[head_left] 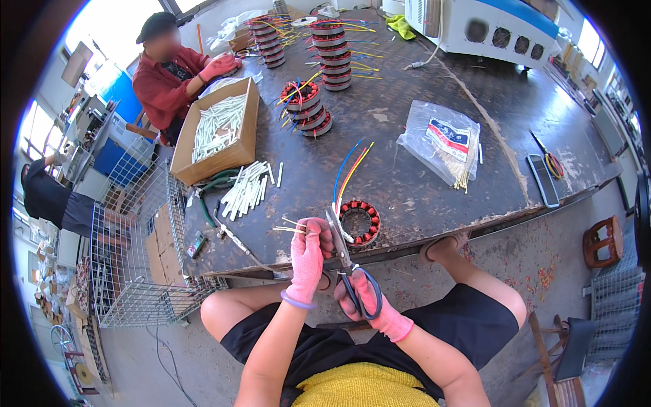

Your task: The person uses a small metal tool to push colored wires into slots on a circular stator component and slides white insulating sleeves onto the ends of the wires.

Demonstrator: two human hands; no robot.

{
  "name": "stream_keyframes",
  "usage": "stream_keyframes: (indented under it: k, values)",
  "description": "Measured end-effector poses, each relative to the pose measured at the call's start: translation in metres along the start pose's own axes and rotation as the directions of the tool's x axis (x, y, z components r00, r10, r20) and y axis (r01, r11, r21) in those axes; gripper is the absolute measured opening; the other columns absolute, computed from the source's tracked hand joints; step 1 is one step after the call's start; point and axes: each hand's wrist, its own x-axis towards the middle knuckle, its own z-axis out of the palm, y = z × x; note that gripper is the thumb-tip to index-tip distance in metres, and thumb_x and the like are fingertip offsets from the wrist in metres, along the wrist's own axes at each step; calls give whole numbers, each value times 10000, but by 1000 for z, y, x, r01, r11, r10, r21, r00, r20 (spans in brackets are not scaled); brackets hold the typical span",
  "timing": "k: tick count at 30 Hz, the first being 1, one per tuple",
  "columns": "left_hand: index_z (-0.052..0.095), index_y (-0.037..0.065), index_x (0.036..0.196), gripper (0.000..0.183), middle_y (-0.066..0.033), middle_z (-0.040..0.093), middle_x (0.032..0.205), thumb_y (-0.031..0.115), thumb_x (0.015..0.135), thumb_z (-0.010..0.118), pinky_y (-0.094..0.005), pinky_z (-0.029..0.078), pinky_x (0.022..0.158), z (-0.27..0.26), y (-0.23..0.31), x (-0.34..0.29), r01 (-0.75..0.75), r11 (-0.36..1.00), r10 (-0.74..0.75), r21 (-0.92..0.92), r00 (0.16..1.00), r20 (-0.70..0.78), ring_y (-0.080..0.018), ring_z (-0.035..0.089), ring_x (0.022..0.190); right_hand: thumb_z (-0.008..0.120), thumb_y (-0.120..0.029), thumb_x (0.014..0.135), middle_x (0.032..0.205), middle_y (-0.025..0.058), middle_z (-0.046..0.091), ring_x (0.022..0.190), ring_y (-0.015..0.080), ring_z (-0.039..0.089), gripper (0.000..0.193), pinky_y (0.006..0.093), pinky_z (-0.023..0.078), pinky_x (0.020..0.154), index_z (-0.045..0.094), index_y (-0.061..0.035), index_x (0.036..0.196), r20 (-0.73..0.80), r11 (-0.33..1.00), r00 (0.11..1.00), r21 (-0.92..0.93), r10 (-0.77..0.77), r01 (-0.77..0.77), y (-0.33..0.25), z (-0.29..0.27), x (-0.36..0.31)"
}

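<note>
Now L hand [309, 254]'s curled round thin pale strips [290, 230], R hand [368, 298] gripping scissors [342, 249] nr red-coiled ring [373, 222].

One wide fisheye view, from the wearer's head, left of two side-by-side cameras, facing down and forward, left hand [311, 248] and right hand [369, 298] close in near middle, workbench [407, 74] stretching far.
</note>
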Motion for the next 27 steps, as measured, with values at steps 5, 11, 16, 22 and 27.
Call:
stream_keyframes:
  k: [5,11,16,22,27]
  values:
    - [561,98,999,259,28,575,770,349,1021,504,-193,413,498,12,-1,2,2,1000,-2,-11,1000,3,-47,503,585,556,-685,867,630,-60,530,458,37,441,551,187,281,406,590,-135,883,-108,990,994,-140,-6,-10,-13,0,-11]
    - [546,74,988,368,-40,617,851,433,1017,470,-216,426,502,-14,7,-6,-176,984,175,-17,983,-54,-77,508,584,507,-285,952,661,-37,537,530,59,469,290,227,391,473,642,-29,945,-314,865,910,-495,-271,88,-124,-3,-77]
    - [529,86,1007,346,-61,634,940,419,1031,440,-205,437,525,-77,51,-26,-205,979,203,-21,978,-55,-61,537,633,654,-258,896,829,68,642,685,133,559,336,315,460,627,607,2,1104,-231,61,329,-888,-916,-456,-253,-113,-104]
    - [525,70,936,366,-37,608,807,408,1038,426,-211,431,469,-229,132,-5,-172,917,300,360,893,-335,-74,532,564,618,-330,872,1099,228,577,1054,394,563,436,451,452,904,572,28,1117,-148,-267,388,-508,-910,-819,-329,-224,-95]
    - [536,61,1074,283,-44,615,837,330,989,531,-263,471,526,-346,169,83,-49,864,267,501,887,-375,-106,558,604,584,-187,916,947,170,599,874,318,586,244,402,467,779,601,25,1035,157,-437,561,-801,-813,-409,-281,-146,-57]
